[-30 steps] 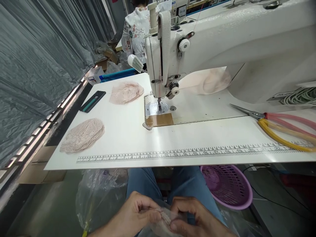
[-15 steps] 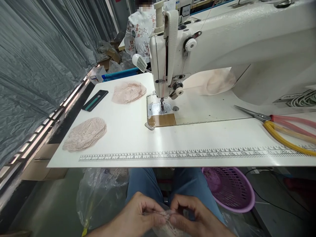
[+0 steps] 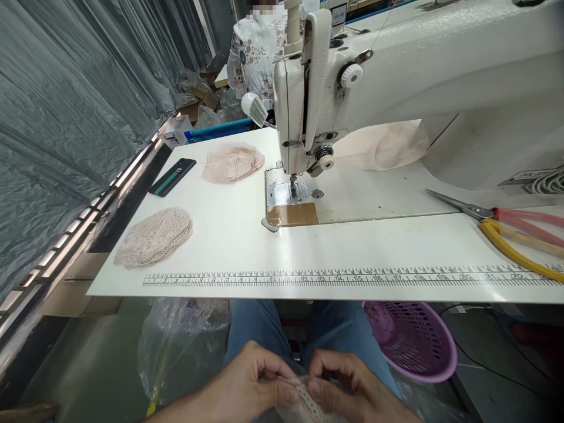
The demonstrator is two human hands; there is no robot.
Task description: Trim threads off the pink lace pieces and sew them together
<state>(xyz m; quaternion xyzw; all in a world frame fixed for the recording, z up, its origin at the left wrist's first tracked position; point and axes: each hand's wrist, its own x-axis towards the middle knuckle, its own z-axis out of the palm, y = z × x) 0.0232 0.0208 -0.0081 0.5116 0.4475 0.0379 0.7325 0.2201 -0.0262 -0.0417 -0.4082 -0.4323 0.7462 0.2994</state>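
Over my lap, my left hand [image 3: 259, 382] pinches the edge of a pale pink lace piece [image 3: 311, 405] between thumb and fingers. Close beside it, my right hand [image 3: 346, 385] grips the same lace, its thumb on the holed edging. The lower part of the lace runs out of the frame. On the table above lie a stack of beige lace pieces [image 3: 155, 238] at the left and a sheer pink pile [image 3: 233, 163] farther back. A white sewing machine [image 3: 299, 111] stands past my hands, its needle and presser foot over the metal plate.
Scissors [image 3: 480, 212] with red and yellow handles lie at the table's right. A printed ruler [image 3: 330, 279] runs along the front edge. A dark flat case [image 3: 173, 177] is at the left. Below are a purple basket [image 3: 414, 341] and a plastic bag [image 3: 180, 352]. Behind sits a person [image 3: 258, 53].
My hands keep hold of the lace, and my right hand has shifted slightly right. More of the holed edging shows between them. The view has shifted a little.
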